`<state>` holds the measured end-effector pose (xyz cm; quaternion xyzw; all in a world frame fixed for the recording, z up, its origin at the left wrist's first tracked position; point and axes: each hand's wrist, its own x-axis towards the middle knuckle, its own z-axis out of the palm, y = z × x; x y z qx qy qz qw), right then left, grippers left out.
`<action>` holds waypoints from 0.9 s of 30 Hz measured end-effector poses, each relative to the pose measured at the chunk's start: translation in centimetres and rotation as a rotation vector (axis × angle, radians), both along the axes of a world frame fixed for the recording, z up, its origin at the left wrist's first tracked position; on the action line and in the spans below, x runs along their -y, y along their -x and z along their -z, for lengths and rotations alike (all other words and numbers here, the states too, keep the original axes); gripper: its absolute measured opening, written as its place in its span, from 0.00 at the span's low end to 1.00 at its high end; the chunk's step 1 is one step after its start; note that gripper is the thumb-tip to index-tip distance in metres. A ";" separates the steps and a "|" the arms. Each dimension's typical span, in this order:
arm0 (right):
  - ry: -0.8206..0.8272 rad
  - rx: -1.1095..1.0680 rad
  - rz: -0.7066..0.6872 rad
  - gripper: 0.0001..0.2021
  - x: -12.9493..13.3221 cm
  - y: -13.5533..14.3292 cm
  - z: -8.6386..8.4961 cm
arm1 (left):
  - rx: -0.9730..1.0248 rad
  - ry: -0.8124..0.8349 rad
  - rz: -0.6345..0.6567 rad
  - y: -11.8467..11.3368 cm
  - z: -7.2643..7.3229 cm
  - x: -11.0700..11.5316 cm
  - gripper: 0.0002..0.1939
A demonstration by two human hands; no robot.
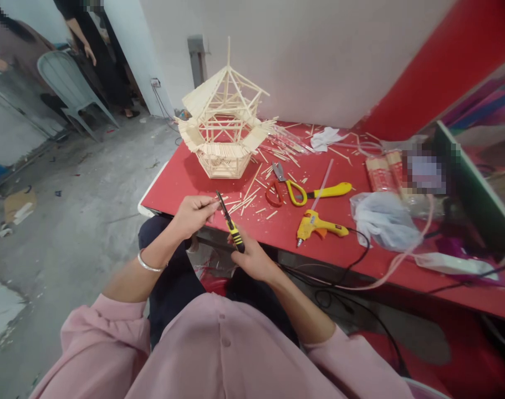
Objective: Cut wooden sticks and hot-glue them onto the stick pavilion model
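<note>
My right hand [252,256] is wrapped round a yellow and black utility knife [234,230], its dark blade pointing up and away from me. Close to the blade tip, the fingers of my left hand [196,215] are pinched together at the table's front edge; what they hold is too small to make out. Beyond both hands stands a pavilion model [225,130] built of thin wooden sticks. One side of its pointed roof is covered with sticks, while other sides show bare frame. Loose cut sticks [241,205] lie scattered just past my hands.
On the red table [169,180] lie scissors [291,188], a yellow-handled tool [331,190] and a yellow glue gun [314,224] with its cord. Stick packs [379,174] and a plastic bag [385,221] are at right. Two people and a chair [65,72] are at far left.
</note>
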<state>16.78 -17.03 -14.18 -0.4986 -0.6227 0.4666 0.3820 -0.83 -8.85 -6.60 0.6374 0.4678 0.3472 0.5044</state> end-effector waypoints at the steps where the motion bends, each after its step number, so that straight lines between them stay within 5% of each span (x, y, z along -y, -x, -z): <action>1: 0.035 -0.035 -0.006 0.20 0.1 0.0 0.1 | -0.049 -0.075 0.000 0.1 0.0 -0.1 0.16; 6: 0.111 -0.044 -0.018 0.11 0.3 -0.3 0.4 | -0.232 -0.300 0.037 0.9 0.8 -0.6 0.18; 21: 0.130 -0.011 0.039 0.14 0.6 0.2 1.4 | -0.295 -0.215 0.098 0.3 2.3 -1.3 0.21; 27: 0.546 -0.464 -0.080 0.25 0.3 0.5 1.5 | -0.177 -0.110 0.134 0.7 2.6 -2.1 0.20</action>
